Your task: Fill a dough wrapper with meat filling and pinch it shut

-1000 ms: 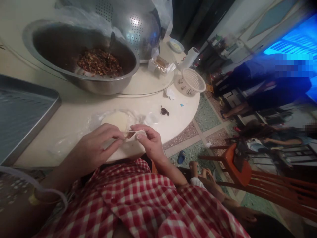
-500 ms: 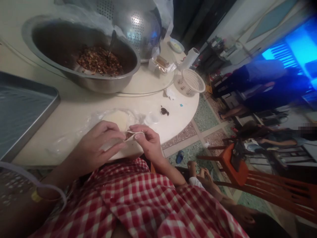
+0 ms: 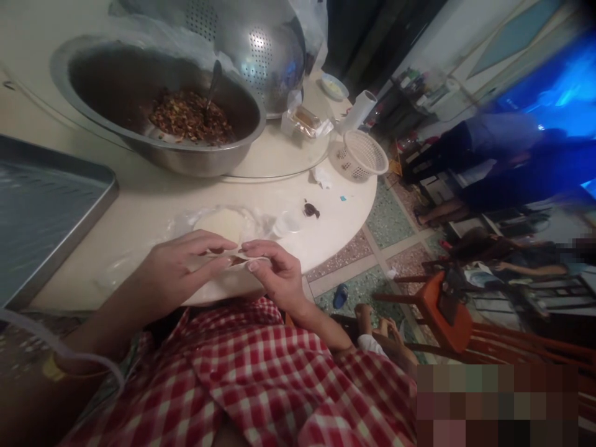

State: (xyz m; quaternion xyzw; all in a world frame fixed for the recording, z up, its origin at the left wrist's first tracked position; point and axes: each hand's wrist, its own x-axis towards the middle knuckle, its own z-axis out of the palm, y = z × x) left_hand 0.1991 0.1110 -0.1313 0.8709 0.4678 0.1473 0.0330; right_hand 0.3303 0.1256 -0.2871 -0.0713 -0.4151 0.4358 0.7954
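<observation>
Both my hands hold one small filled dough wrapper (image 3: 235, 256) above the near edge of the round cream table (image 3: 326, 230). My left hand (image 3: 179, 273) pinches its left side with thumb and fingers closed. My right hand (image 3: 274, 273) pinches its right side, and brown filling shows in the fold between them. Just beyond my hands a stack of pale round wrappers (image 3: 223, 222) lies on clear plastic. A large steel bowl (image 3: 158, 105) farther back holds dark chopped filling (image 3: 190, 118) with a spoon handle (image 3: 215, 77) standing in it.
A metal tray (image 3: 46, 205) sits at the left. A steel colander (image 3: 261, 49), a white plastic basket (image 3: 363, 155) and a white roll (image 3: 357, 110) stand at the back. An orange wooden chair (image 3: 447, 310) is on the right. People sit on the floor beyond.
My fingers have shifted along the wrapper's edge, closing the fold a little more. The camera tilted slightly; the bowl and tray stay put.
</observation>
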